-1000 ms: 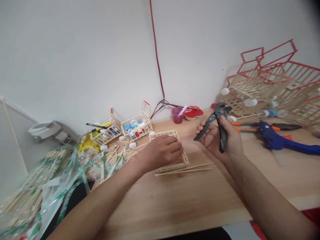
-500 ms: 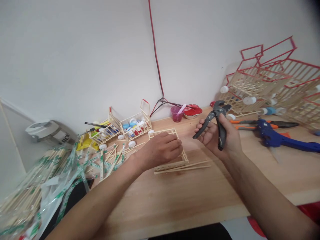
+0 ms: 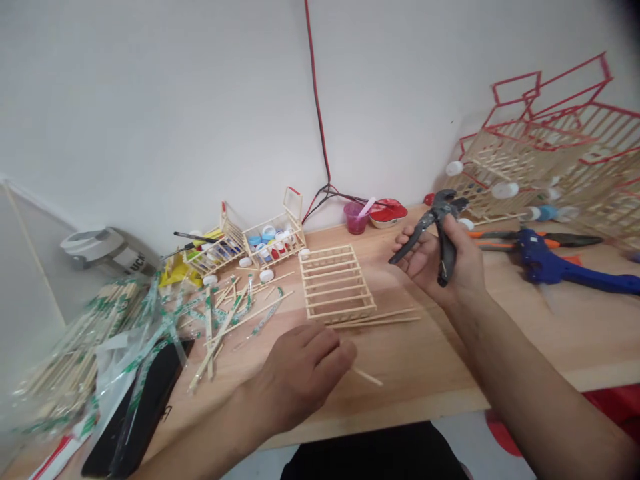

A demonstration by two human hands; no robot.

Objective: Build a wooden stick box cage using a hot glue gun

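Observation:
My left hand (image 3: 310, 370) is low over the front of the table, its fingers closed. A short thin wooden stick (image 3: 369, 377) sticks out past its fingertips; the grip itself is hidden under the fingers. On the right, my right hand (image 3: 457, 267) holds dark hand cutters (image 3: 440, 220) with black handles spread apart and the head pointing up. Between and beyond the hands lies a small slatted frame of wooden sticks (image 3: 337, 288), flat on the table. Two or so loose long sticks (image 3: 385, 321) lie along its near edge.
Small stick carts (image 3: 273, 243) holding paint pots stand at the back. Cut sticks and wrappers (image 3: 220, 327), a black phone-like slab (image 3: 135, 407) and packed sticks (image 3: 95, 327) lie left. To the right are a blue glue gun (image 3: 540, 260), orange-handled pliers (image 3: 495, 240) and red-trimmed carts (image 3: 530, 153).
My left hand has moved from over the slatted frame toward the table's front edge, uncovering the frame and showing a short stick at its fingers. My right hand keeps holding the cutters.

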